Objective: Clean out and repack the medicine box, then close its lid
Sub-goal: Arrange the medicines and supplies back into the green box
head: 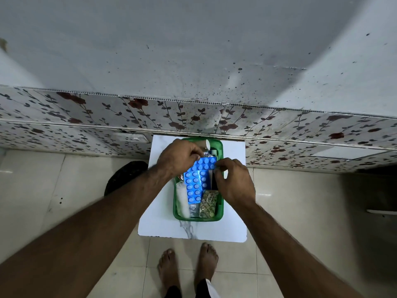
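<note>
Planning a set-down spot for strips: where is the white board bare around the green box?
Bare board lies right of the green box, in the strip left of it under the left forearm, and along the near edge below it. Crowded: inside the box, packed with blister strips, where the left hand and right hand work.

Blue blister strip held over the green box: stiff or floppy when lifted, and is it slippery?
The blue blister strip is thin foil-backed sheet, so probably light and semi-stiff; pinched at opposite ends by the left hand and right hand, it looks flat. Its glossy sheen suggests a slick surface. It likely won't roll, lying flat like the strip below in the green box.
</note>
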